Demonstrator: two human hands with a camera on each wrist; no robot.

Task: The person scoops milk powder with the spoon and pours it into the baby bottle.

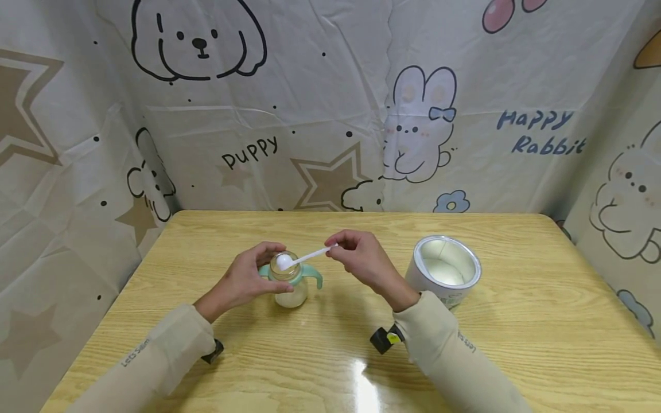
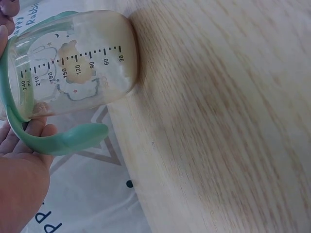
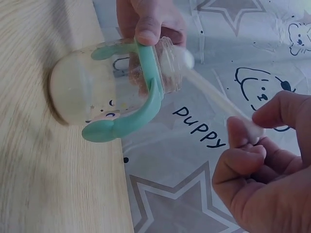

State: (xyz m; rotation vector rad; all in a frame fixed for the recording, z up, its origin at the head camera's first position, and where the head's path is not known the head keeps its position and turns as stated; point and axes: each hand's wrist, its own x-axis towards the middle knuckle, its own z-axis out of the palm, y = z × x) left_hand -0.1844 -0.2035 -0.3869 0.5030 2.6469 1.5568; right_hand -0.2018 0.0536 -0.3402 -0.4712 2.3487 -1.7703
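A clear baby bottle (image 1: 291, 298) with a mint-green two-handled collar stands upright on the table, with pale contents in its lower part. My left hand (image 1: 247, 276) grips it around the collar, thumb on the near side and fingers behind. Up to about the 90 mark, pale liquid shows through the printed wall of the bottle (image 2: 80, 65) in the left wrist view. Between thumb and fingertips, my right hand (image 1: 365, 261) pinches the end of a white long-handled scoop (image 1: 312, 254). The scoop's bowl is at the bottle's open mouth; what it holds is hard to tell.
Right of the bottle, beyond my right wrist, stands an open white can (image 1: 447, 238) with pale powder inside. The wooden table (image 1: 537, 321) meets a printed cloth (image 1: 320, 103) hung at the back and sides.
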